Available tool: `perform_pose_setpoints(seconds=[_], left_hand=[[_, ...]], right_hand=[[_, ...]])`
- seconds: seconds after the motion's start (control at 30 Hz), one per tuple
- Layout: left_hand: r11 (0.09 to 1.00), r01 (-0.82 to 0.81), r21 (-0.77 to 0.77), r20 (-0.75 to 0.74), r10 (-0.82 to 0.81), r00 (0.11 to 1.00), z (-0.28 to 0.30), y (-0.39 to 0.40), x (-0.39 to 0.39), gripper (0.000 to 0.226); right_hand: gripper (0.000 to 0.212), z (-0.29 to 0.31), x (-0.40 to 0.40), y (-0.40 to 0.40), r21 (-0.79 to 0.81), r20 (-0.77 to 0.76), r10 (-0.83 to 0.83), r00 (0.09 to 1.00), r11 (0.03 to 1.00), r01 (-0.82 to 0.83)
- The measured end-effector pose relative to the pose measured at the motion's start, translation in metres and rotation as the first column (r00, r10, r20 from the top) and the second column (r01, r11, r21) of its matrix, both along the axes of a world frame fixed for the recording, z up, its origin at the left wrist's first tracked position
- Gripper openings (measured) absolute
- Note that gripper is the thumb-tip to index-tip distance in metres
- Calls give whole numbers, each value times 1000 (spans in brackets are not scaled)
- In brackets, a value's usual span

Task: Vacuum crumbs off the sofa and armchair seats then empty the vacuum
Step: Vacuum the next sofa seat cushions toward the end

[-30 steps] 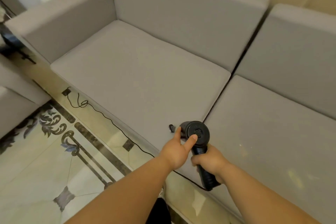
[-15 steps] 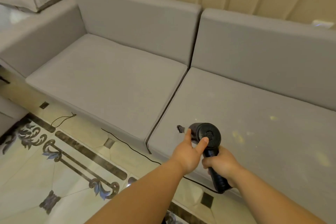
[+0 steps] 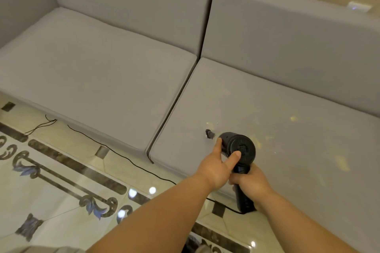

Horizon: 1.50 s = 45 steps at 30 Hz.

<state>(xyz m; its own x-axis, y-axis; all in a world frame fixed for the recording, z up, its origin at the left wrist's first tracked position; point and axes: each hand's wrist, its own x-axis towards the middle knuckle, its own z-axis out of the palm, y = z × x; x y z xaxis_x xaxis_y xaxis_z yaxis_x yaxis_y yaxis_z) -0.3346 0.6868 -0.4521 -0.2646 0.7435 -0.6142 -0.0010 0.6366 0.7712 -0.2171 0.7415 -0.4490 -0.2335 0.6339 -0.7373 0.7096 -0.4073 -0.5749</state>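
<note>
A black handheld vacuum hovers over the front left part of the right seat cushion of a grey sofa. Its small nozzle points left and touches the cushion. My right hand is wrapped around the vacuum's handle. My left hand rests on the round body, thumb on the rear cap, fingers along the far side. Pale yellow crumbs are scattered over the right cushion, some just beyond the nozzle. The left seat cushion looks bare.
A thin black cord runs from the vacuum's handle along the glossy patterned tile floor by the sofa's front edge. The sofa backrests stand against a beige panelled wall. A white wall switch sits at upper right.
The view has swung right along the sofa. Both hands carried the vacuum from the gap between the cushions onto the right cushion, closer to the crumbs.
</note>
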Motion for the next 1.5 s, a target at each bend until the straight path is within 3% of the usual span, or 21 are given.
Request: perform_pose_setpoints(seconds=[0.37,0.57,0.73,1.13,1.5], left_hand=[[998,-5,-59,-9,4,1000,-25,29,0,77],[993,-100,-68,-2,100,995,-11,36,49,77],[988,-151,-21,-45,150,988,-6,52,70,78],[977,-213,-2,-42,213,976,-25,95,-11,76],[982,-186,-17,-2,186,983,-30,98,7,78]], right_hand=[[44,-40,4,37,-96,7,59,998,994,-58],[46,-25,45,56,-115,7,173,985,979,-171],[41,-16,61,71,-83,-47,143,989,986,-146],[44,-33,-26,113,-44,-53,123,991,991,-125],[32,-30,-9,117,-96,33,147,989,985,-143]])
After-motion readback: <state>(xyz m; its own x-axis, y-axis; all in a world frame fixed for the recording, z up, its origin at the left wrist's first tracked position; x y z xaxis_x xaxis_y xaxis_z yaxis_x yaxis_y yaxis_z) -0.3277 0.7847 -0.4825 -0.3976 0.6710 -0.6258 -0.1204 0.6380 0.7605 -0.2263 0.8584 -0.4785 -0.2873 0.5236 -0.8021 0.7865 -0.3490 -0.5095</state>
